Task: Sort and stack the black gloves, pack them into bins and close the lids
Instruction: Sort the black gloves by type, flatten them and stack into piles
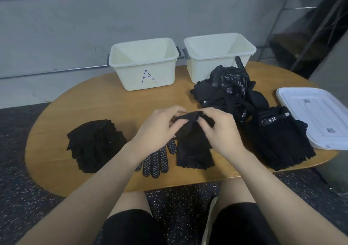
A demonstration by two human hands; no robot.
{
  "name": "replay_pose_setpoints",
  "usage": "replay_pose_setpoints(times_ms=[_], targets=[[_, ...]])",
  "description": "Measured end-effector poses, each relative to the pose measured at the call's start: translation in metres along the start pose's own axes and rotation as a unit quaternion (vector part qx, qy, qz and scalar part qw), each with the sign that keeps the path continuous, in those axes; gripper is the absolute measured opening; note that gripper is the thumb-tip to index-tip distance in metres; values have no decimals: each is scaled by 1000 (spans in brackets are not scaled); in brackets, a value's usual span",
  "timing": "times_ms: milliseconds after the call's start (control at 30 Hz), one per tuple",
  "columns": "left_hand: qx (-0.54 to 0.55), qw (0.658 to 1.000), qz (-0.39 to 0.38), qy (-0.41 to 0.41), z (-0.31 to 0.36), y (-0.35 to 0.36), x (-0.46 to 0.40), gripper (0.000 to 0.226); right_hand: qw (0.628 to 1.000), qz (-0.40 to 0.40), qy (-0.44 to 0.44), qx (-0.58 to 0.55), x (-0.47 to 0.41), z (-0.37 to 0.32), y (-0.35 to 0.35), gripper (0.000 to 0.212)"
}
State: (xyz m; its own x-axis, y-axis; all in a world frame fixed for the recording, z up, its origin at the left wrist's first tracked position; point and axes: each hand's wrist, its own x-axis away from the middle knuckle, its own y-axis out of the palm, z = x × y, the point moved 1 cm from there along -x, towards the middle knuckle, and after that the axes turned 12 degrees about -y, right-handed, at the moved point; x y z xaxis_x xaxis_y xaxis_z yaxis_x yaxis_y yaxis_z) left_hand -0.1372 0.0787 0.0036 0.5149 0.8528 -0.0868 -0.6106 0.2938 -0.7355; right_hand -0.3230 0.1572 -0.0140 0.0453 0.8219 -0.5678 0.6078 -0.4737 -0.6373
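Both hands meet over the middle of the wooden table [105, 101]: the left hand [160, 129] and right hand [220, 129] each pinch the cuff of a black fingerless glove [194, 150], its finger end lying on the tabletop. A dotted glove [156, 161] lies just left of it. A neat stack of gloves [94, 144] sits at the left, an unsorted heap [231, 92] far right, another stack [280, 139] near right. Bin A [145, 65] and a second bin [216, 54] stand open at the far edge; white lids [316, 112] rest at the right.
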Motion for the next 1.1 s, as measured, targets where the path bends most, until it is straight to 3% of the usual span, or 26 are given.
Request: replay_pose_setpoints(times_ms=[100,267,433,533,600,667,767,867,1000,1100], targets=[[15,997,-36,-61,-6,6,15,53,994,18,55,-95,-3,-10,-12,15],[148,985,15,-90,-22,20,31,4,991,-6,86,-102,1,-17,-30,9],[266,959,6,-97,-12,11,34,1,972,-67,160,-159,17,-12,-42,11],[302,949,-29,-81,-2,4,33,6,932,-76,175,-309,23,-18,-53,39],[294,952,-47,-72,3,0,32,10,929,-55,171,-325,22,-19,-62,62],[260,962,-59,-59,10,-4,31,13,942,-56,151,-294,18,-17,-67,69],[221,971,-84,-39,20,-7,31,17,958,-117,119,-235,13,-20,-62,58],[231,968,-86,-47,26,-4,29,17,952,-165,92,-240,12,-22,-50,22],[348,918,-85,-168,20,6,30,26,933,-112,149,-310,15,-18,-39,12],[308,912,-102,-250,5,23,35,20,926,-84,202,-307,21,-9,-24,10]])
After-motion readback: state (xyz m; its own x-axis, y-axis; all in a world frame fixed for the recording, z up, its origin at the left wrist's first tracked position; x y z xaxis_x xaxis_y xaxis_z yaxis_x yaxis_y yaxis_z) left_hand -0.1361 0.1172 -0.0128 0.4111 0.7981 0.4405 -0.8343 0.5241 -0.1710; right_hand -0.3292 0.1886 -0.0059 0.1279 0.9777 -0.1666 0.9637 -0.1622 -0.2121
